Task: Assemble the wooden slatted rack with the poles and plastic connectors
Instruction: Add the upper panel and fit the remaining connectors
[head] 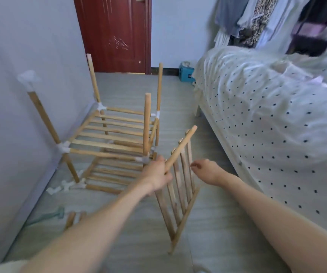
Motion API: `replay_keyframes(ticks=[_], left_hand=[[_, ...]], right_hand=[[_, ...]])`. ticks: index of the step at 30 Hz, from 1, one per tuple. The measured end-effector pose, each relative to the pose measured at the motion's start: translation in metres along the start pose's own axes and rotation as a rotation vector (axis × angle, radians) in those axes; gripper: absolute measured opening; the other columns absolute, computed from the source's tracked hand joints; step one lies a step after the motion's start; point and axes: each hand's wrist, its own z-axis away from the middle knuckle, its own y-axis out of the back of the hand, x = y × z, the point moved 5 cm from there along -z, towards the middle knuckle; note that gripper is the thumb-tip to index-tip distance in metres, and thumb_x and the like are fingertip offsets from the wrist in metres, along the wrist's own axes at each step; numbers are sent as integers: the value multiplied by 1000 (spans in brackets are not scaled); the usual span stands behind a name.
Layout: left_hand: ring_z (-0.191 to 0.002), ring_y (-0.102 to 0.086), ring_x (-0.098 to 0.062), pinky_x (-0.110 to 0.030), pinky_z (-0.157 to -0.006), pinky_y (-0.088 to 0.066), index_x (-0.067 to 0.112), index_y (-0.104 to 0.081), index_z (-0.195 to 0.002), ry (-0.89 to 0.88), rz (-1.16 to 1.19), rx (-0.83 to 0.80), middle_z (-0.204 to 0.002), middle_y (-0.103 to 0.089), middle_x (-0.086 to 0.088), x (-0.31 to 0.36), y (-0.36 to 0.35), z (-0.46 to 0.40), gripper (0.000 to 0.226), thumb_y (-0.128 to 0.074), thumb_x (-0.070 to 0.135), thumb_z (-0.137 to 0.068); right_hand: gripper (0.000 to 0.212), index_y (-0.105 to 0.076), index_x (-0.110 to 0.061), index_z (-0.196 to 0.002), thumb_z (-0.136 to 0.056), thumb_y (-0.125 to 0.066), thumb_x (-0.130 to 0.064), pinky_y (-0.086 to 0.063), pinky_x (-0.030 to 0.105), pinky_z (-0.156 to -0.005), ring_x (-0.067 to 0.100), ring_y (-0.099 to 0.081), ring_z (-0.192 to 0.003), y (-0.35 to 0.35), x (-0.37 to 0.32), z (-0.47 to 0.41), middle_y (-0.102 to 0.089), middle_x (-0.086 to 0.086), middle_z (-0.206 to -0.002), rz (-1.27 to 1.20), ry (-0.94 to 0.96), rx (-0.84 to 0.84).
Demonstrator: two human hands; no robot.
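Head view: The left hand [158, 172] is closed around the lower end of a loose round wooden pole [180, 148], which slants up and to the right. The right hand [204, 170] is unoccupied, fingers loosely curled, just beside the top edge of a loose wooden slatted panel [178, 198]. This panel stands tilted on the grey floor [217, 233] between the two arms. The partly built wooden rack [107, 134] stands against the pale wall [21, 95], with two slatted tiers in place and four upright poles rising from white plastic connectors [64, 147] at the corners. One upright carries a white plastic cap connector [27, 79]. Spare white connectors [64, 187] lie on the floor by the rack foot.

Handling: The poles appear light and stiff; grip near one end to steer the other into a socket. The slatted panel is probably light but awkward; hold it by the side rails, not the thin slats. Push-fit joints may loosen if the frame is twisted.
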Motion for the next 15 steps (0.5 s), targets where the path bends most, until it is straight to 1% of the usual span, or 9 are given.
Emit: replay_keyframes(ticks=[3, 5, 7, 8, 10, 11, 13, 14, 15], left_hand=[[-58, -63, -14, -22, -47, -43, 13, -49, -93, 29, 108, 78, -83, -63, -4, -12, 62, 25, 13, -59, 16, -86], [-57, -67, -16, -24, -48, -46, 15, -48, -84, 38, 142, 91, -83, -63, -5, -23, 100, 38, 14, -62, 14, -84], [-59, -69, -21, -28, -51, -49, 16, -47, -81, 46, 145, 98, -85, -63, -7, -31, 135, 52, 17, -63, 13, -83], [-60, -70, -21, -30, -53, -50, 16, -48, -84, 47, 137, 93, -87, -64, -8, -33, 150, 60, 16, -63, 13, -83], [-58, -69, -15, -30, -60, -53, 18, -49, -98, 36, 84, 62, -95, -66, -7, -35, 176, 74, 20, -62, 14, -83], [-57, -69, -13, -27, -62, -53, 18, -49, -103, 25, 51, 41, -97, -66, -6, -36, 188, 81, 23, -62, 14, -84], [-60, -70, -13, -20, -60, -52, 17, -52, -107, 13, 17, 2, -96, -67, -4, -39, 210, 93, 24, -60, 12, -85], [-64, -71, -14, -17, -55, -50, 17, -53, -108, 22, 15, -10, -91, -67, -2, -44, 220, 98, 25, -60, 11, -85], [-68, -72, -16, -14, -51, -47, 17, -54, -109, 33, 18, -14, -85, -65, 2, -49, 229, 103, 26, -61, 10, -85]], right_hand=[[33, -59, -6, -117, -100, -33, -18, -43, 35, -94, 34, -54, -112, 19, -23, 8, -60, 16, -121, -112, 1, 99], [33, -58, -5, -116, -100, -32, -18, -44, 36, -91, 35, -55, -109, 30, -41, 6, -61, 16, -119, -227, -23, 200], [34, -54, -4, -120, -100, -31, -19, -45, 40, -91, 35, -55, -108, 32, -60, 1, -59, 18, -120, -357, -52, 243], [35, -52, -4, -123, -100, -31, -20, -46, 41, -92, 35, -54, -109, 31, -71, -1, -58, 18, -121, -406, -62, 246], [36, -48, -5, -128, -100, -31, -20, -45, 40, -93, 32, -54, -107, 28, -94, -6, -56, 17, -124, -440, -60, 235], [37, -45, -6, -131, -100, -31, -20, -45, 39, -94, 30, -53, -106, 27, -106, -9, -54, 16, -126, -452, -51, 224], [41, -38, -5, -138, -99, -31, -17, -43, 39, -98, 26, -49, -101, 26, -128, -16, -50, 15, -131, -507, -31, 203], [43, -34, -6, -141, -99, -31, -13, -42, 38, -100, 25, -48, -102, 26, -136, -21, -48, 15, -134, -548, -23, 196], [46, -30, -7, -144, -98, -30, -10, -41, 38, -101, 24, -47, -108, 26, -144, -27, -45, 14, -138, -604, -21, 189]])
